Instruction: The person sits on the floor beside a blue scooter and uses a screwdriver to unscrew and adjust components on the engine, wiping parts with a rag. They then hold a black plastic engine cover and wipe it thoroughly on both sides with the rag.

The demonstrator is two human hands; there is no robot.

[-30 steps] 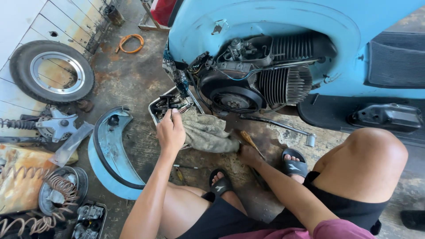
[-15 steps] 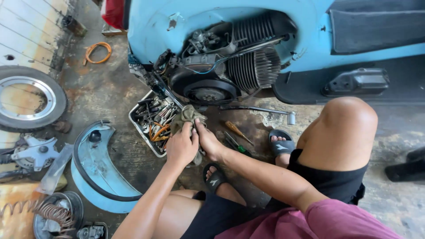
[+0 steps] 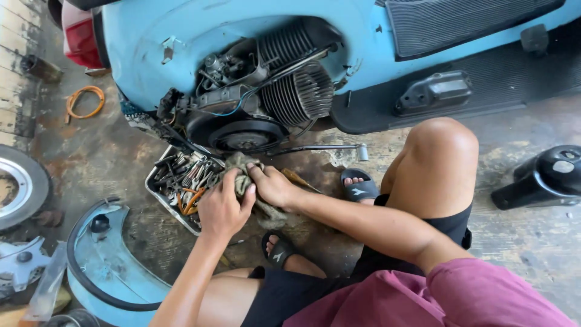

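- Both hands meet on a grimy grey rag (image 3: 257, 194), just below the scooter engine (image 3: 260, 103). Left hand (image 3: 223, 209) fingers curled shut round the rag's left side; right hand (image 3: 273, 184) fingers closed over its top.
- Rag lies on the floor, touching the right edge of a metal tool tray (image 3: 181, 181), in front of the engine.
- Risk, my guess: rag could snag loose tools and drag them out, since tray sits right against it.
- Kick-start lever (image 3: 324, 148) juts out right of the engine, near the right wrist; could get knocked.
- Further out from the engine: blue side panel (image 3: 100, 266) lower left, wheel (image 3: 18, 188) far left, orange cable coil (image 3: 85, 100) upper left, black cover (image 3: 544, 175) far right.
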